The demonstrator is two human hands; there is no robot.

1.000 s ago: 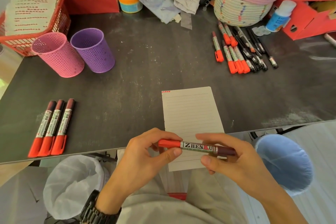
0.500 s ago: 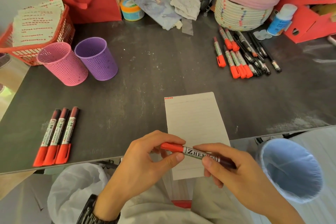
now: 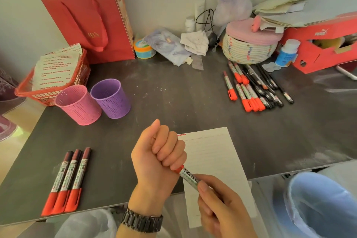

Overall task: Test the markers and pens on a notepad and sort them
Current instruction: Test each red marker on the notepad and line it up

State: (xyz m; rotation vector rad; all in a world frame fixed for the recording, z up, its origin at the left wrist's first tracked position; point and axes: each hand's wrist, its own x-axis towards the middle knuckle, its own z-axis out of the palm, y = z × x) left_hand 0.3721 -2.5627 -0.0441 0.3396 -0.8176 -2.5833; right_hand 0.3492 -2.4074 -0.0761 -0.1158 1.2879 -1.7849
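While the fingers of the left hand (image 3: pixel 158 158) clamp the red cap (image 3: pixel 179 169) and those of the right hand (image 3: pixel 218 203) pinch the marker (image 3: pixel 190 177) at lower centre over the notepad (image 3: pixel 212 152), a stuck cap may pop free and ink skin.

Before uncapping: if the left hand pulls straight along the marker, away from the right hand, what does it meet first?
Probably the purple cup, or the pink cup beside it; bare table between looks free. The left hand, gripping the marker, is well short; depth unclear.
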